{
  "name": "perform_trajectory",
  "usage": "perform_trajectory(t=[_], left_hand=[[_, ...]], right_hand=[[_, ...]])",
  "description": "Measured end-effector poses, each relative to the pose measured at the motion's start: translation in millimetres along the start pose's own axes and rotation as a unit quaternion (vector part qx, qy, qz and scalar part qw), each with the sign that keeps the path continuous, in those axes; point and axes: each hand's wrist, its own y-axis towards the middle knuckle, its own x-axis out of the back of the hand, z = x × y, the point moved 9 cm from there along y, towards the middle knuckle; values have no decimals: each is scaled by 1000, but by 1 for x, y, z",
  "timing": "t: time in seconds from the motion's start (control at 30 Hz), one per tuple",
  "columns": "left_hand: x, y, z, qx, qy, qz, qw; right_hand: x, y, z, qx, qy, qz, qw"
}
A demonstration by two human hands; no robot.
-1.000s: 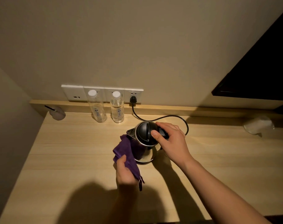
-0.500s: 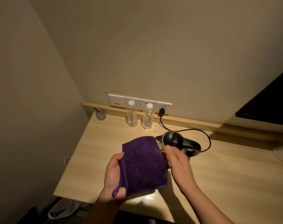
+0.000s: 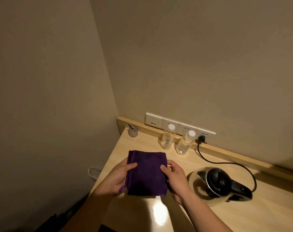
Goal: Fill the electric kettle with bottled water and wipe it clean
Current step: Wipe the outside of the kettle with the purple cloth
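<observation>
Head view | left hand (image 3: 116, 177) and right hand (image 3: 175, 180) each pinch a side of the folded purple cloth (image 3: 146, 173), likely squaring it | left of the closed-lid kettle (image 3: 221, 182), free on the table (image 3: 243, 215)

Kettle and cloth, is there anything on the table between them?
Nothing visible. The cloth is held by both hands, and only bare table lies between the right hand and the kettle.

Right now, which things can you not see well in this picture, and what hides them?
Head view only:
- Water level in the kettle: lid shut, dim light.
- Labels on the two bottles: too small to read.
- Table under the purple cloth: covered by the cloth, which the left hand and right hand hold.
- Small jar in the corner: too dim to tell.
</observation>
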Motion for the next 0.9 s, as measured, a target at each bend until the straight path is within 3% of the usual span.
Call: perform_trajectory(t=[0.23, 0.5, 0.9], left_hand=[[46, 93, -61, -45, 197, -39, 979], [66, 171, -70, -83, 377, -63, 920], [95, 191, -70, -176, 512, -155, 827]], right_hand=[[-35, 95, -18, -51, -55, -22, 997], [-45, 163, -50, -79, -127, -67, 986], [-39, 167, -50, -36, -317, -186, 929]])
